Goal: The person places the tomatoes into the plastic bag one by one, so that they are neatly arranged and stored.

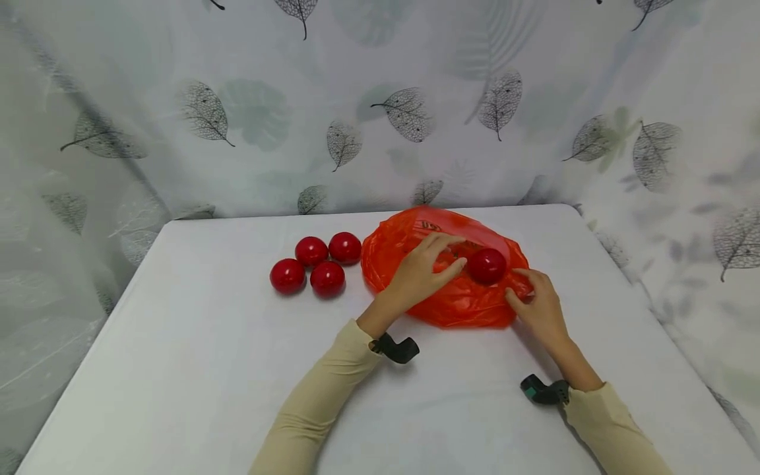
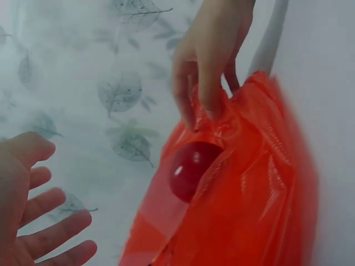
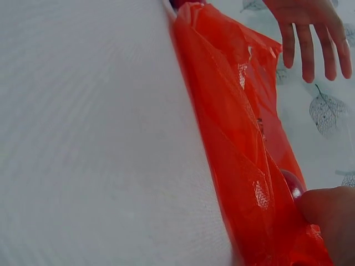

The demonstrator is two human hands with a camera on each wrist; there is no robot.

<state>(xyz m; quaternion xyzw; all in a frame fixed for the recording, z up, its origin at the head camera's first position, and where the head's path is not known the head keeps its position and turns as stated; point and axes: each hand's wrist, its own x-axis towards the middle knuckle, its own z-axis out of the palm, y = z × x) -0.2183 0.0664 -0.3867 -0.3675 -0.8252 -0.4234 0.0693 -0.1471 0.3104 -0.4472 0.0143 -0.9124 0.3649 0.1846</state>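
A red plastic bag (image 1: 454, 307) lies crumpled and spread on the table, faint dark print on its far part. One glossy dark red ball (image 1: 487, 266) sits at the bag's opening, partly behind a fold in the left wrist view. My left hand (image 1: 418, 274) hovers over the bag just left of this ball. Its fingers are spread and extended, apart from the ball in the left wrist view. With thumb and fingers, my right hand (image 1: 541, 310) holds the bag's right edge, beside the ball. In the right wrist view its thumb (image 3: 327, 213) lies against the plastic.
Several matching red balls (image 1: 328, 280) stand grouped on the white table (image 1: 196, 369), left of the bag. A leaf-patterned sheet (image 1: 368, 99) hangs behind the table and along its sides. Dark wrist cameras (image 1: 398, 348) sit at both sleeve cuffs.
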